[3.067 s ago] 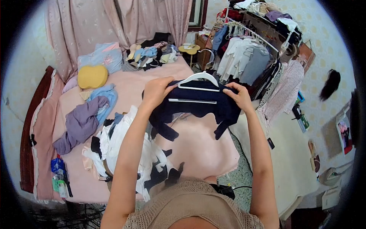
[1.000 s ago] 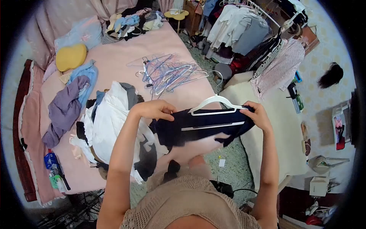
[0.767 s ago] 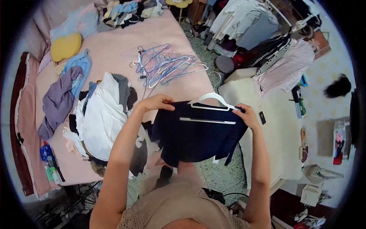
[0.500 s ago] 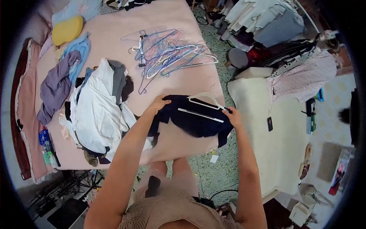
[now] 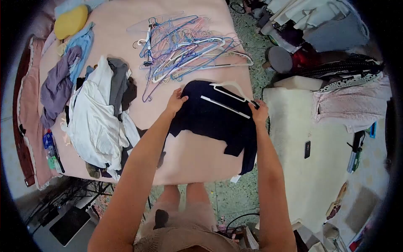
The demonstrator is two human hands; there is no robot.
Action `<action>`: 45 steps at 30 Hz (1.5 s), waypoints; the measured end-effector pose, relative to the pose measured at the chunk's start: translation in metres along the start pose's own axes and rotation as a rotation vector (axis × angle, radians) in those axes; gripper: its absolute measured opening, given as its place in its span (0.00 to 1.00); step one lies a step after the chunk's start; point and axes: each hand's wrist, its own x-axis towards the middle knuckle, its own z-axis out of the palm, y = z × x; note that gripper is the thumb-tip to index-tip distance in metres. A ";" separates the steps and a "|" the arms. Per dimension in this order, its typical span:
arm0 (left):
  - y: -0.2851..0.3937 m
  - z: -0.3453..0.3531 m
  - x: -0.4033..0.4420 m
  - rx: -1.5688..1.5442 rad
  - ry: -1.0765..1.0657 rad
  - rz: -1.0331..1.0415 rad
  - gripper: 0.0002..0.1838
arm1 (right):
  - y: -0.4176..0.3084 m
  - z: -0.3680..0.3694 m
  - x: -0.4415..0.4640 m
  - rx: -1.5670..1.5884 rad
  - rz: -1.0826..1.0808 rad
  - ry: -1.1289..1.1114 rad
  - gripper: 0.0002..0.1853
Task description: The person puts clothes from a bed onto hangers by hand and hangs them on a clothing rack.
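A dark navy long-sleeved top [image 5: 210,111] lies spread at the front of the bed. A white hanger [image 5: 231,86] sits at its neckline, and its straight white bar [image 5: 224,106] shows across the dark cloth. My left hand [image 5: 177,101] is at the top's left shoulder edge, thumb and fingers apart. At the opposite shoulder my right hand [image 5: 259,111] grips the cloth near the hanger's end, fingers closed. One sleeve hangs down below my right hand, over the bed's edge.
Tangled wire and plastic hangers [image 5: 189,52] lie behind the top. A heap of clothes with a white garment [image 5: 94,119] is at left, near a purple cloth [image 5: 61,88] and yellow cushion [image 5: 71,22]. A phone [image 5: 307,149] rests on the cream surface [image 5: 289,176] at right.
The navy top has moved up the bed and spread flatter, and its lower part shows more fully. My left hand has loosened from the shoulder; my right hand keeps its grip.
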 end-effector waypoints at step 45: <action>-0.097 -0.194 -0.136 1.116 0.636 0.158 0.21 | -0.064 0.032 -0.254 0.055 -0.018 -0.691 0.18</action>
